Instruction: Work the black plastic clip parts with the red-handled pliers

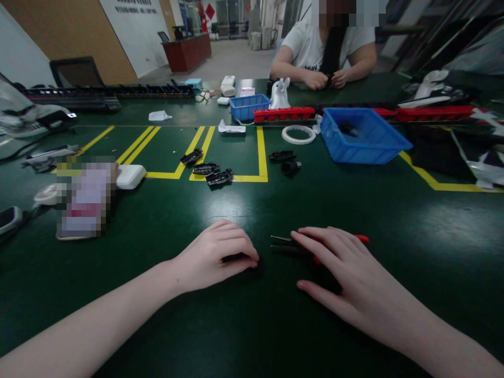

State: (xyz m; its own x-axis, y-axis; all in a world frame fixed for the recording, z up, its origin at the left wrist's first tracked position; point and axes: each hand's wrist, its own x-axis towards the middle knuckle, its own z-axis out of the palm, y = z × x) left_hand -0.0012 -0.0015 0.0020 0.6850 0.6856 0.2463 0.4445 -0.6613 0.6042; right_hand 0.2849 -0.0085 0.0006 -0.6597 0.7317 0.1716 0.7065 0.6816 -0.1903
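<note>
My left hand (224, 249) is low over the dark green table, thumb and fingertips pinched together. A small dark piece seems to be at the fingertips, too dark to make out. To its right, my right hand (340, 268) has its fingers stretched out and its thumb apart. Beneath those fingers lies a pair of pliers (281, 239), thin metal jaws pointing left and red handles partly covered by the hand. Farther up the table, several black plastic parts (219, 178) lie on the yellow tape lines, with another black part (282, 156) and a black cylinder-like piece (290, 167) to their right.
A blue bin (364, 152) holding a dark item stands at the right back, beside a white tape roll (298, 135). Behind are a smaller blue bin (249, 108) and a red rail (284, 114). A phone (87, 197) and white case (130, 177) lie left. A person (325, 52) sits opposite.
</note>
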